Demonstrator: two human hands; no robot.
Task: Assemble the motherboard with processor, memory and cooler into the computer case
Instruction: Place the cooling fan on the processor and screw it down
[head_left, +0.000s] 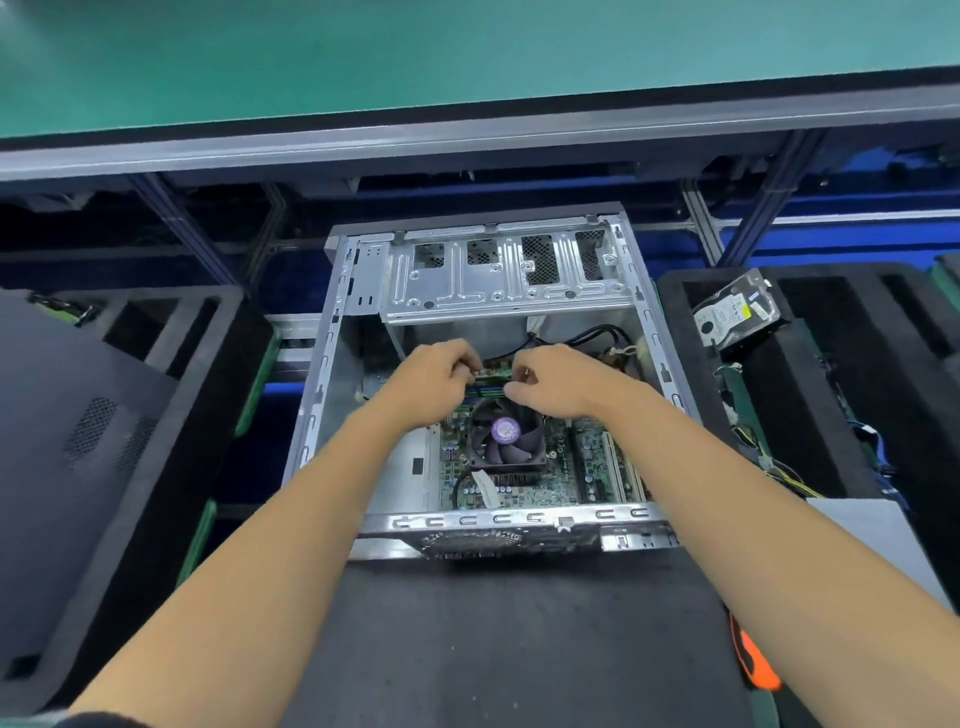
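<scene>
An open silver computer case (322, 374) lies on a dark mat in front of me. Inside it sits the green motherboard (561, 467) with a black cooler fan (506, 434) that has a purple hub. Just beyond the fan a green memory stick (491, 375) stands on edge. My left hand (434, 379) pinches its left end with curled fingers. My right hand (550, 382) pinches its right end the same way. The slot under the stick is hidden by my fingers.
A drive cage (509, 280) spans the far end of the case, with loose cables (597, 332) below it. Black foam trays flank the case; the right one holds a hard drive (737, 312). A dark side panel (78, 441) lies left. An orange object (753, 660) sits near right.
</scene>
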